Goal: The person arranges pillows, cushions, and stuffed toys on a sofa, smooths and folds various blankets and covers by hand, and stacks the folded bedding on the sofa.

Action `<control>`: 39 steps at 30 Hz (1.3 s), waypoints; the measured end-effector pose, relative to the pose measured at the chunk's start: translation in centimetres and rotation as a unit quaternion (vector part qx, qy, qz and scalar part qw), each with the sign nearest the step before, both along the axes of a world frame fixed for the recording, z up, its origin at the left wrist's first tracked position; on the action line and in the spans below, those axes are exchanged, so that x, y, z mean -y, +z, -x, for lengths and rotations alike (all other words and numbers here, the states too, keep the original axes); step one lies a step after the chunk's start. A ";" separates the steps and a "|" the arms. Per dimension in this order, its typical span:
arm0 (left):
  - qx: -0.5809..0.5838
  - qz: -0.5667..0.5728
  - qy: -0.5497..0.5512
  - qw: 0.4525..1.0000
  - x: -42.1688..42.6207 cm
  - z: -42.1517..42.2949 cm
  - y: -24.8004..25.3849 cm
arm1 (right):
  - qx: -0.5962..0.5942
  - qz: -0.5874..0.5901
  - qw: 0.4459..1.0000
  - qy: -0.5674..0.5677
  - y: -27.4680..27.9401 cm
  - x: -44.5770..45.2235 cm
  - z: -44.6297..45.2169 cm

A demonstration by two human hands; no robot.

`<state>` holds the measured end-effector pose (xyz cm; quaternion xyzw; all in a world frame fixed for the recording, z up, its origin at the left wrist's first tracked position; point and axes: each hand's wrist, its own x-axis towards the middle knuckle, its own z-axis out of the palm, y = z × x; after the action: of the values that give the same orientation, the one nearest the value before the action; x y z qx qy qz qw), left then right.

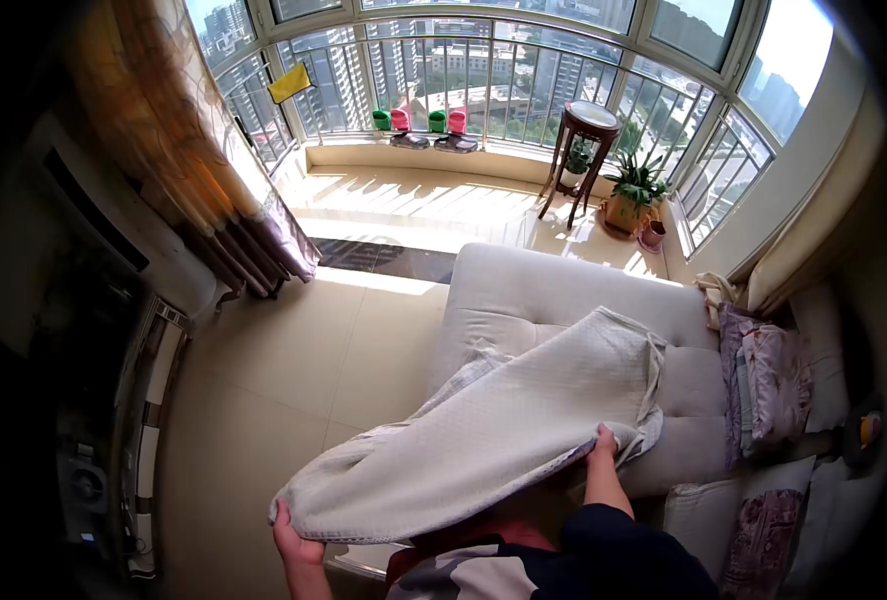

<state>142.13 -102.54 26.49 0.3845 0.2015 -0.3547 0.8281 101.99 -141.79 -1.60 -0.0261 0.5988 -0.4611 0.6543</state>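
Note:
A large pale quilted cover [483, 430] is stretched between my two hands, its far part lying over the tufted light-grey sofa seat [523, 275]. My left hand [295, 540] grips its near left corner, held out over the tiled floor. Along the near edge, further right, my right hand [601, 442] is closed on the cover close to the sofa. A darker patterned trim shows along the edge near the right hand. The cover's far right end is bunched in loose folds on the seat.
Cushions [773, 375] lie along the sofa's right side. Ahead, a plant stand [588, 125] and a potted plant [628, 205] stand near the railed window. A curtain [178, 140] hangs at left, above a low cabinet [148, 430]. Shoes [453, 142] sit on the window ledge.

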 end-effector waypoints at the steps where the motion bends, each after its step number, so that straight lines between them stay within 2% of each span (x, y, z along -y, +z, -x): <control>1: 0.002 -0.010 0.025 1.000 -0.8 -0.9 -0.1 | -0.005 0.020 1.000 0.023 0.2 0.8 -1.9; 3: 0.009 -0.027 0.043 0.999 -3.1 -3.5 -1.3 | -0.108 0.068 0.989 0.076 0.1 2.7 -6.3; 4: 0.017 -0.041 0.048 0.998 -4.4 -5.1 -1.7 | -0.102 0.071 0.989 0.082 2.9 3.1 -10.3; 5: 0.018 -0.042 0.050 0.998 -5.5 -6.7 -1.5 | -0.157 0.092 0.979 0.096 5.8 3.3 -14.7; 6: 0.024 -0.039 0.082 0.996 -6.4 -8.4 -1.3 | -0.185 0.103 0.968 0.132 5.0 4.7 -18.1; 7: 0.030 -0.037 0.111 0.993 -7.1 -10.4 -1.1 | -0.160 0.121 0.962 0.186 4.9 5.8 -21.8; 8: 0.031 -0.035 0.106 0.993 -7.9 -12.7 -0.8 | -0.197 0.187 0.940 0.204 4.7 6.4 -26.3; 9: 0.059 -0.048 0.117 0.990 -8.9 -14.9 -0.3 | -0.203 0.191 0.926 0.253 7.9 5.9 -30.8; 10: 0.086 -0.064 0.130 0.986 -9.8 -16.8 0.1 | -0.196 0.223 0.893 0.337 13.1 4.5 -34.9; 11: 0.087 -0.066 0.127 0.986 -10.2 -18.7 0.8 | -0.172 0.267 0.884 0.342 15.4 3.4 -39.2; 13: 0.123 -0.101 0.189 0.969 -9.9 -23.6 3.0 | -0.099 0.334 0.850 0.394 15.2 3.1 -47.0; 14: 0.142 -0.105 0.185 0.967 -9.8 -26.2 3.6 | -0.056 0.338 0.838 0.425 18.4 2.2 -49.6; 15: 0.159 -0.111 0.186 0.963 -9.9 -28.8 3.5 | -0.013 0.341 0.820 0.459 21.9 1.3 -51.7; 16: 0.165 -0.094 0.174 0.966 -10.9 -32.4 2.4 | -0.001 0.364 0.806 0.466 23.0 1.6 -54.2; 18: 0.157 -0.057 0.165 0.972 -11.3 -38.0 0.4 | -0.033 0.426 0.768 0.477 25.7 2.4 -58.4; 19: 0.138 -0.042 0.163 0.976 -11.1 -40.3 0.6 | -0.031 0.421 0.759 0.495 26.1 3.4 -60.4; 20: 0.126 -0.046 0.164 0.977 -10.2 -41.4 1.5 | -0.046 0.424 0.739 0.522 26.3 4.5 -62.1; 21: 0.111 -0.049 0.164 0.979 -9.4 -42.0 2.2 | -0.068 0.416 0.747 0.514 26.8 5.3 -63.5; 22: 0.114 -0.041 0.171 0.978 -10.6 -43.6 1.0 | -0.093 0.414 0.739 0.523 28.9 5.7 -64.0; 23: 0.119 -0.032 0.177 0.977 -12.0 -45.3 -0.3 | -0.113 0.427 0.737 0.511 28.0 7.5 -65.3; 27: 0.182 -0.093 0.215 0.955 -12.0 -45.6 1.0 | -0.192 0.500 0.704 0.467 34.5 6.1 -65.9; 28: 0.262 -0.167 0.255 0.916 -10.8 -45.5 -0.3 | -0.265 0.559 0.675 0.402 32.3 6.2 -67.3; 29: 0.179 -0.389 0.201 0.881 -9.9 -46.5 -2.9 | -0.335 0.608 0.637 0.335 29.8 5.7 -68.5; 30: 0.121 -0.345 0.140 0.920 -10.2 -46.9 -5.8 | -0.558 0.623 0.379 0.397 29.1 3.7 -68.9; 31: 0.090 -0.313 0.123 0.938 -11.2 -48.0 -6.1 | -0.526 0.655 0.348 0.416 27.3 2.6 -68.7; 32: 0.057 -0.281 0.106 0.952 -12.3 -49.1 -6.5 | -0.438 0.562 0.523 0.468 28.0 3.8 -69.1; 33: 0.039 -0.261 0.134 0.955 -13.4 -50.8 -6.4 | -0.331 0.446 0.667 0.496 29.1 6.1 -69.0; 34: 0.050 -0.163 0.155 0.973 -15.0 -52.2 -8.1 | -0.365 0.478 0.658 0.454 28.6 7.1 -69.2; 35: 0.052 -0.161 0.149 0.974 -15.1 -52.8 -7.1 | -0.350 0.488 0.656 0.457 31.9 5.4 -68.7; 37: 0.175 -0.176 0.219 0.944 -15.3 -52.8 -4.2 | -0.115 0.574 0.730 0.353 33.4 2.8 -69.8; 38: 0.190 -0.216 0.226 0.931 -15.3 -53.3 -4.3 | -0.194 0.591 0.715 0.320 32.0 1.8 -70.8; 39: 0.188 -0.221 0.217 0.932 -16.1 -53.6 -4.6 | -0.388 0.542 0.613 0.425 30.2 0.9 -71.3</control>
<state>195.76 -86.41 21.86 0.5643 0.1940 -0.0336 0.8017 173.32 -142.64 28.65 -0.8039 0.3600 -0.3187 0.3501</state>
